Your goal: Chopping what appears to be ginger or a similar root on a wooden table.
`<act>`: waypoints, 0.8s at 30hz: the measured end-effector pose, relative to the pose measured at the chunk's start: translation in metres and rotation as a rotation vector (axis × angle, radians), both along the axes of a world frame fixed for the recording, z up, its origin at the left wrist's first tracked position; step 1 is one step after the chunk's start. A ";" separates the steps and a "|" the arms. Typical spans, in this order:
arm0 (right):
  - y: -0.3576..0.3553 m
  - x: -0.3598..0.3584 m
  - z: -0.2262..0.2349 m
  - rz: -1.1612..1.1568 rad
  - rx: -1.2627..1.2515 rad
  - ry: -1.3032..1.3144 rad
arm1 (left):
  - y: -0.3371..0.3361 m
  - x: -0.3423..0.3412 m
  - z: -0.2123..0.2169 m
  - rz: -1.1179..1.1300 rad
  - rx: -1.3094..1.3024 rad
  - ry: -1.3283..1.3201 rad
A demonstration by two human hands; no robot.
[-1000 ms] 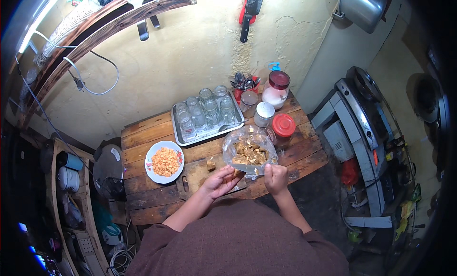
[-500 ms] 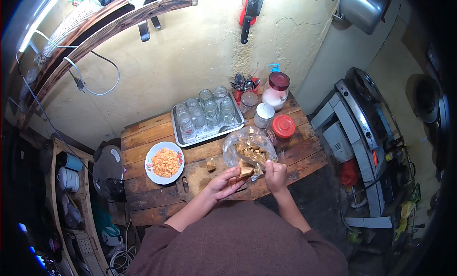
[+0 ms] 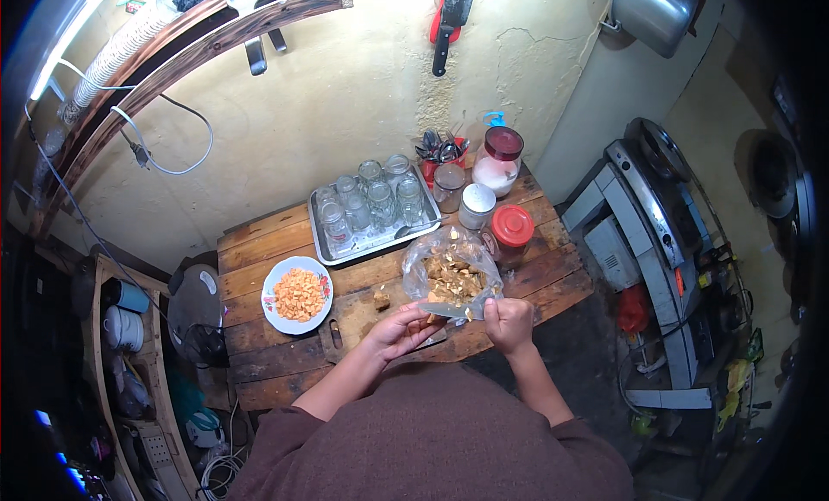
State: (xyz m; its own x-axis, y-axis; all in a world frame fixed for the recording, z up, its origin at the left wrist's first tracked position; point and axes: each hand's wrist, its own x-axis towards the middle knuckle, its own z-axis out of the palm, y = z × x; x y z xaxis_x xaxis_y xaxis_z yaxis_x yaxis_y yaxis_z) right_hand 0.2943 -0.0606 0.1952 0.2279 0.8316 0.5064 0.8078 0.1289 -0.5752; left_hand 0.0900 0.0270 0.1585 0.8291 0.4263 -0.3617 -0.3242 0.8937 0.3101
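Observation:
My right hand [image 3: 511, 322] is closed round the handle of a knife [image 3: 447, 310], its blade pointing left across to my left hand [image 3: 400, 331]. Curled fingers of the left hand hold a pale orange chunk of root vegetable [image 3: 433, 297], mostly hidden behind the blade. Just beyond both hands, a clear plastic bag [image 3: 417, 281] lies open with brown peelings and scraps [image 3: 456, 281] in it. Under my hands is a worn wooden cutting board [image 3: 354, 318], with a small brown piece [image 3: 382, 299] on it. A white floral-rimmed bowl [image 3: 269, 304] of diced orange cubes [image 3: 299, 295] stands to the left.
Behind the board, a metal tray [image 3: 332, 257] carries several glass mugs [image 3: 380, 203] and a spoon. At the right are a red-lidded jar [image 3: 512, 226], a white-lidded jar [image 3: 477, 206], a large jar of white grains [image 3: 496, 171] and a red cutlery holder [image 3: 442, 166]. A stove [image 3: 643, 199] stands farther right.
The knife blade has come up across the chunk in my left hand, covering most of it. My right hand has shifted slightly right and turned. The bag's contents show more fully.

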 end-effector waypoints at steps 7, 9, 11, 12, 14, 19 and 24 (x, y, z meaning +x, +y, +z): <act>0.000 0.002 -0.002 0.035 -0.036 -0.003 | -0.004 0.000 -0.009 -0.027 0.050 0.164; 0.005 -0.001 -0.007 0.019 -0.023 0.006 | -0.003 0.000 -0.011 -0.033 0.054 0.142; 0.006 0.000 -0.012 0.008 -0.013 0.018 | 0.001 0.001 -0.003 -0.074 0.091 0.096; 0.006 0.001 -0.014 0.017 -0.004 0.034 | 0.002 0.001 -0.005 -0.081 0.110 0.111; 0.006 0.004 -0.014 0.028 0.011 0.050 | 0.004 -0.003 -0.010 -0.075 0.095 0.064; 0.007 0.013 -0.025 0.016 -0.029 0.117 | 0.005 -0.004 -0.013 -0.053 0.051 -0.010; 0.013 0.011 -0.027 -0.015 -0.027 0.142 | 0.014 0.000 0.007 -0.074 0.143 -0.026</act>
